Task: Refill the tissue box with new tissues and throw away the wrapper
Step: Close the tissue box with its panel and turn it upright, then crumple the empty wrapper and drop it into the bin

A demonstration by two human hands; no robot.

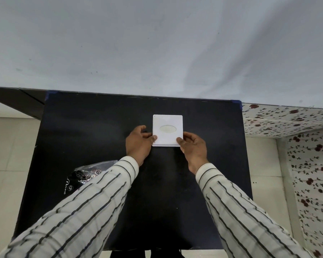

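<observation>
Both hands pinch the tissue box's (167, 129) near corners, left grip (138, 142) and right grip (193, 146) clenched; wrapper (88, 174) lies toward the desk's (101, 127) left edge, nearer the left.

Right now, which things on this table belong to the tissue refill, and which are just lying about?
Job: white tissue box, held at its near corners by the left hand and right hand; crumpled plastic wrapper beside the left sleeve.
Lying about: nothing else on the black table.

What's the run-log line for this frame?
stage: box handling | left hand: gripping tissue box | right hand: gripping tissue box | wrapper: on table, near-left
</observation>
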